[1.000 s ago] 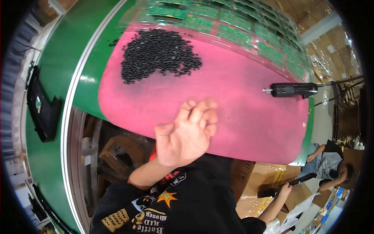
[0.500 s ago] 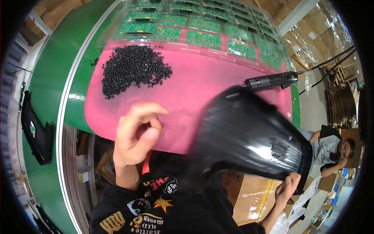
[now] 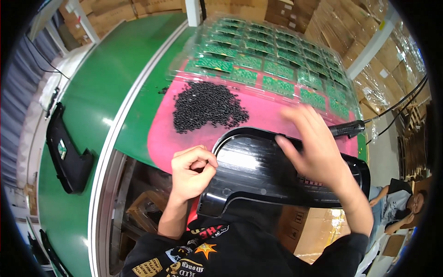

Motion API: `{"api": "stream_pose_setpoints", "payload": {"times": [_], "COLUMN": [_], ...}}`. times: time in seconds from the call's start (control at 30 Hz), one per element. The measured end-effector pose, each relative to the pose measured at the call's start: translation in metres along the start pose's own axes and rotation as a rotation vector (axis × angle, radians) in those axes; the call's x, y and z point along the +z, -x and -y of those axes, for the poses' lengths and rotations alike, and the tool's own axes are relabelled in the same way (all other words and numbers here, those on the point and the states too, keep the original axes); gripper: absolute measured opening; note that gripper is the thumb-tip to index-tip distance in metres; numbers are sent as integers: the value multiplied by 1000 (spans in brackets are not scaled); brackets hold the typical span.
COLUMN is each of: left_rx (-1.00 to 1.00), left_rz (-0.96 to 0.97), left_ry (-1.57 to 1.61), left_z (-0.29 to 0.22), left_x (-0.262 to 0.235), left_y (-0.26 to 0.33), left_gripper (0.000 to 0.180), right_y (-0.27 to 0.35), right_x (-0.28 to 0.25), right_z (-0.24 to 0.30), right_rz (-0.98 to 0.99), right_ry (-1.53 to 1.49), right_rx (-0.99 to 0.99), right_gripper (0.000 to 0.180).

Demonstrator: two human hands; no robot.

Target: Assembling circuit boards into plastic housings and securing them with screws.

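A black plastic shell point(image 3: 258, 175), curved at its left end, lies open side up across the near part of the pink mat, overhanging the edge toward my body. My left hand point(image 3: 191, 171) is closed in a loose fist at the shell's left rim; whatever its curled fingers hold is hidden. Over the right half of the shell my right hand point(image 3: 316, 150) is open, thumb and fingers apart and slightly blurred. Beyond the shell is a heap of tiny black pieces point(image 3: 207, 108), too small to name surely. A black electric screwdriver point(image 3: 348, 129) lies behind my right hand.
Clear plastic trays of green circuit boards point(image 3: 277, 85) cover the far side of the pink mat point(image 3: 161, 145). On the green table point(image 3: 115, 87) at left sits another black shell point(image 3: 69, 161) with a small board. A person point(image 3: 397, 203) is at right, near cardboard boxes.
The shell has come down from a tilted position onto the mat. My right hand has let go of its far right end and moved above it; my left hand has closed beside its rim.
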State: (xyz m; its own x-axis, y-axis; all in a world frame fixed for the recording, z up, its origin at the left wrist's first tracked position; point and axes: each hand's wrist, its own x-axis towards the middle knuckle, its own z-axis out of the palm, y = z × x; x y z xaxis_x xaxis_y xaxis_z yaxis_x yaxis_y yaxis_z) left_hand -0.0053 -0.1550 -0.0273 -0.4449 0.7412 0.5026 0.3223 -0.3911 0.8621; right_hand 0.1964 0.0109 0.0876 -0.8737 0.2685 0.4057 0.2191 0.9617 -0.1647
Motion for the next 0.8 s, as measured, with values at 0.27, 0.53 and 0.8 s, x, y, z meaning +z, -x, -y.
{"api": "stream_pose_setpoints", "payload": {"times": [0.27,0.53,0.8], "left_rx": [-40,29,-17], "left_rz": [-33,-31,54], "left_ry": [111,87,154], "left_z": [5,7,6], "left_x": [1,1,-8], "left_y": [3,-1,-5], "left_gripper": [17,17,18], "right_y": [-144,-185,-118], "right_x": [118,142,59], "right_z": [-71,-72,-30], "right_rz": [59,-6,-433], "right_ry": [47,15,-65], "right_rx": [102,252,-186], "right_gripper": [49,25,10]}}
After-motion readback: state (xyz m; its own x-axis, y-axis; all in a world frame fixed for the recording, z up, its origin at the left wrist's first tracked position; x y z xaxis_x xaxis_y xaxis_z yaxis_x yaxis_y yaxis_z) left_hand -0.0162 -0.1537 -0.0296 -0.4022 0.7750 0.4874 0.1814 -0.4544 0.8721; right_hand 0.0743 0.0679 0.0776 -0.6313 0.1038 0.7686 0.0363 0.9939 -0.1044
